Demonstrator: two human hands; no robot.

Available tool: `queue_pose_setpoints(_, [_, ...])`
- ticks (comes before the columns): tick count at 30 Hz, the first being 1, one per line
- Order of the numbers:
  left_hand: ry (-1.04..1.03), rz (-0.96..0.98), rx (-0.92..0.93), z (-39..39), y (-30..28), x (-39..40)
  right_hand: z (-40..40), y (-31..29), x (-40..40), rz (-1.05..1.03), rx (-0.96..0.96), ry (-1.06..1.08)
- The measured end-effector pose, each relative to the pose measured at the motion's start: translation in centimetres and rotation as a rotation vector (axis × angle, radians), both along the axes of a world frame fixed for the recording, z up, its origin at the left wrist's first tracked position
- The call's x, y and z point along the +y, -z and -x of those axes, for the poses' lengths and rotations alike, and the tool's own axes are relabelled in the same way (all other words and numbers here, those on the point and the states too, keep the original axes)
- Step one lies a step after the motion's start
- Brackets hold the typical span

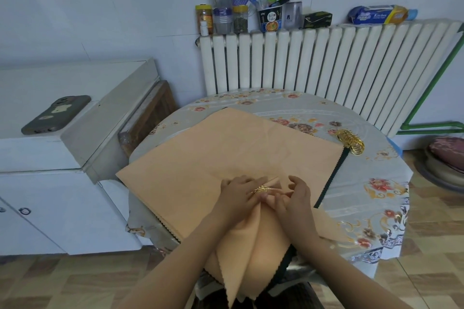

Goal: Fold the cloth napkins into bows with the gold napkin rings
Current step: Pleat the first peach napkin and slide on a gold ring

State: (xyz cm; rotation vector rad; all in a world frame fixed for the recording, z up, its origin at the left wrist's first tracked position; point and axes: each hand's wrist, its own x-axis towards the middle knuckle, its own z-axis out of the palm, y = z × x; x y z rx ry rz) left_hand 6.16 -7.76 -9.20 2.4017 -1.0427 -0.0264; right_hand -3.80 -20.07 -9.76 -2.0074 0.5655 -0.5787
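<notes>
**Gathered napkin held at a gold ring between both hands**

A gathered peach cloth napkin (253, 241) is held at the near edge of the round table with the floral plastic cover (371, 198), on top of a flat stack of peach cloth napkins (226, 150). Its pinched end is gripped between the two hands, which are close together and touching. The left hand (237, 193) is curled over the cloth from the left, and the right hand (292, 199) is curled around it from the right, its fingertips (288, 193) bent towards the ring. One gold filigree napkin ring (261, 189) is seen just between the hands, around the narrow gathered end of the cloth.

The long axis of the gathered napkin is laid from the ring back towards the person: the pinched tip is pointed away, towards the white ribbed radiator (326, 63), while the loose scalloped ends are hung over the table edge, fanned into about three folds.

The number of napkins in the flat stack cannot be told; a dark green scalloped edge (334, 173) is shown beneath its right side. A loose pile of gold napkin rings (350, 139) is set well apart at the far right of the stack; these are too tangled to be counted. One dark-cased phone (56, 114) is laid on the white cabinet (37, 153) to the left.
</notes>
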Motion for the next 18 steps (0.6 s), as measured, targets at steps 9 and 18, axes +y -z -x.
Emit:
queue_pose_setpoints(9, [-0.129,0.010,0.000,1.0,-0.3,-0.7,2.7,-0.1,3.1,0.070,-0.167,-0.090])
queue_pose_setpoints(18, [-0.150,0.037,0.001,0.9,-0.5,-0.8,3.8,-0.4,3.5,0.126,-0.049,-0.174])
